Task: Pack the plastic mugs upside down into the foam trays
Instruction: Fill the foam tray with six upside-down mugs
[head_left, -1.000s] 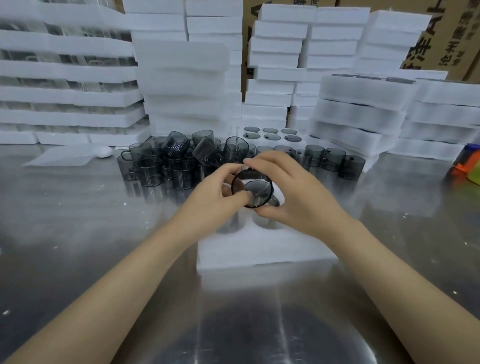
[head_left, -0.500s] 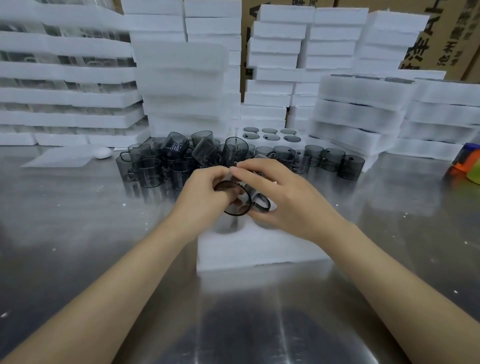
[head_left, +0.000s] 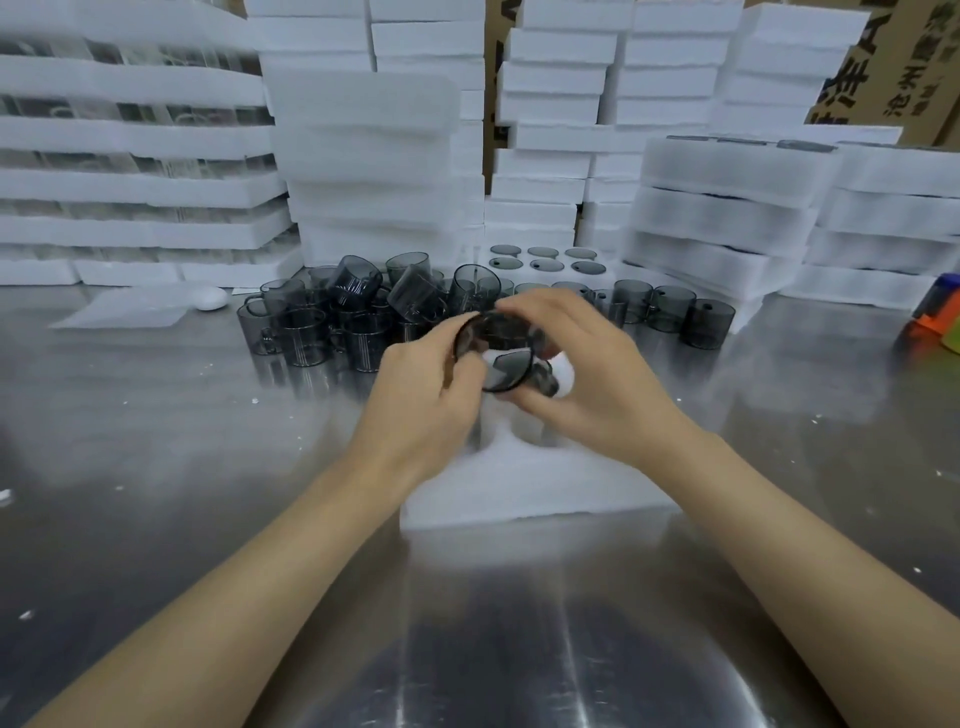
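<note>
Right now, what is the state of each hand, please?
Left hand: holding the grey mug at its rim.
Right hand: holding the same mug, fingers curled round it.

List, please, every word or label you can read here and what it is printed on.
"泡沫", apparently: small black print on the cardboard box, top right; the rest is blurred.
Large black characters, same box: cut off by the foam stacks, unreadable.
Mugs, foam tray: no text visible.

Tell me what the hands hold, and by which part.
One dark plastic mug, in both hands: the left hand pinches its rim, the right hand grips round its wall.
</note>
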